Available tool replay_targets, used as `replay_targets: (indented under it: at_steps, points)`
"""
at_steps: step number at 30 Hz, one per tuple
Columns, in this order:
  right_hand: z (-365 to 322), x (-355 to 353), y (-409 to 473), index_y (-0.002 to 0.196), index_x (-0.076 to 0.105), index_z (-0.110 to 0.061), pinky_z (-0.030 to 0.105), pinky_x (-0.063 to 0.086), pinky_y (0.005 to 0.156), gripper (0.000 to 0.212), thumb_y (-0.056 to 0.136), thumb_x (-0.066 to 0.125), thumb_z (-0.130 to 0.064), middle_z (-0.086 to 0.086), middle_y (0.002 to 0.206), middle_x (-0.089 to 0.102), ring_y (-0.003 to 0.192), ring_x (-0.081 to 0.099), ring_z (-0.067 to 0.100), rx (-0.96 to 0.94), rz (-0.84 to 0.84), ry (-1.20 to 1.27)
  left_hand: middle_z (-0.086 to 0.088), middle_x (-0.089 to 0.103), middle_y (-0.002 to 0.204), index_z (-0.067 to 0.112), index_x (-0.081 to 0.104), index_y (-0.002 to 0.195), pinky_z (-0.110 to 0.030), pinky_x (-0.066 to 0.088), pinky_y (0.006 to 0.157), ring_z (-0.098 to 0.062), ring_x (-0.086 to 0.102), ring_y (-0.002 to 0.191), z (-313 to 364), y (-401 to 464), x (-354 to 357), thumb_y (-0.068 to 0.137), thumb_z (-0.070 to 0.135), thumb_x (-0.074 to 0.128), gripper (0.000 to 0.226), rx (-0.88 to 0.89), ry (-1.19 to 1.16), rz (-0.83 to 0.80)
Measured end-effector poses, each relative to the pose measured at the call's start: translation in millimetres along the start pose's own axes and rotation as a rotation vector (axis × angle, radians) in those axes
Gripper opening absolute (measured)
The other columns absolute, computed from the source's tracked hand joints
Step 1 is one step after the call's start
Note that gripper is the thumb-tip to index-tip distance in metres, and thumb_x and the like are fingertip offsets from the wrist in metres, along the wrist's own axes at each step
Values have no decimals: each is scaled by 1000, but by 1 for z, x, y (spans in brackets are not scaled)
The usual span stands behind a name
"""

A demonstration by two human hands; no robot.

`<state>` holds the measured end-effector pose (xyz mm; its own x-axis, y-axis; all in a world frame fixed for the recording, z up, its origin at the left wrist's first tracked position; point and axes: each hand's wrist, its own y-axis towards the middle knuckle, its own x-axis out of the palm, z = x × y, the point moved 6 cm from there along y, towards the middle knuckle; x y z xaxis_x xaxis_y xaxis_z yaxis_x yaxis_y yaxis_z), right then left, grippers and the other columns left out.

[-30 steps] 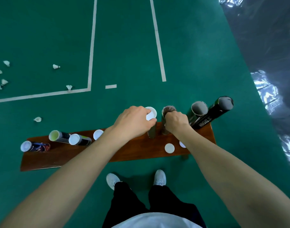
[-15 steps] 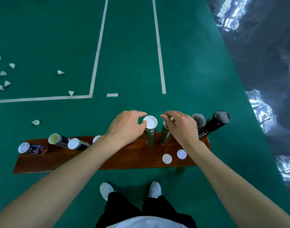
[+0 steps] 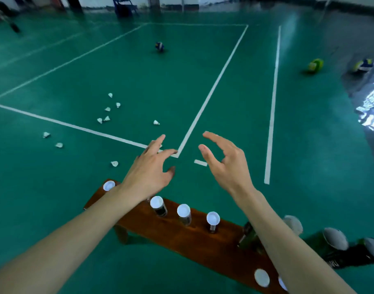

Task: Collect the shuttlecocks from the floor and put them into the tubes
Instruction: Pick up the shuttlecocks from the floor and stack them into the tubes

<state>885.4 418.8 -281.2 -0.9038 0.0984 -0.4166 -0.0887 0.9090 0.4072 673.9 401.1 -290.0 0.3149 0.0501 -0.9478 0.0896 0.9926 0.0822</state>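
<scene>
Both grips empty: left hand [image 3: 149, 174] and right hand [image 3: 226, 166] splayed above the bench [image 3: 182, 236]. Shuttlecocks [image 3: 106, 118] lie scattered on the floor beyond. Risk: a forearm clips the upright capped tubes [image 3: 184, 213] below and topples them.

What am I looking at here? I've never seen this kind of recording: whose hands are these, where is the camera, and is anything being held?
The camera sits on a person's head, looking forward and down. The left hand and right hand are bare, open and hold nothing. Below them a wooden bench carries upright capped tubes and a loose white lid. Shuttlecocks lie scattered on the green court floor, waiting to be collected. Three balls rest farther off.
</scene>
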Motion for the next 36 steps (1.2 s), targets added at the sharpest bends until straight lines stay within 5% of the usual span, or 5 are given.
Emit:
replay_targets:
  at_steps: [4, 8, 11, 18, 36]
  points:
    - [-82, 81, 15, 135, 64, -38, 13, 39, 71, 63, 90, 45, -77, -21, 126, 65, 69, 52, -18, -41, -136, 119, 12, 7, 169, 42, 49, 142, -48, 44, 108, -27, 49, 135, -101, -49, -72, 94, 47, 62, 51, -157, 39, 88]
    - [-180, 189, 20, 144, 51, -50, 8, 36, 101, 77, 81, 38, -92, -30, 151, 48, 120, 43, -27, -141, -331, 252, 13, 7, 169, 43, 48, 143, -48, 35, 116, -24, 44, 141, -218, -125, -153, 92, 50, 60, 53, -292, 68, 225]
    - [-245, 271, 12, 152, 39, -50, 33, 24, 125, 76, 84, 44, -83, -29, 162, 31, 149, 25, -8, -182, -493, 339, 12, 3, 169, 43, 47, 145, -50, 21, 122, -20, 19, 154, -291, -192, -204, 92, 54, 61, 56, -367, 74, 341]
    - [-361, 440, -25, 159, 18, -54, 35, 4, 127, 92, 78, 33, -94, -27, 168, 8, 156, -6, 0, -318, -735, 298, 15, -31, 163, 50, 6, 157, -50, -3, 125, -13, -16, 155, -414, -327, -290, 90, 67, 49, 82, -619, 184, 439]
    - [-553, 765, 17, 134, 64, -39, 46, 33, 122, 64, 93, 32, -77, -15, 146, 58, 143, 45, 4, -548, -716, 551, 6, 14, 169, 44, 44, 145, -36, 16, 114, -15, 37, 144, -674, -372, -418, 95, 41, 56, 51, -818, 316, 609]
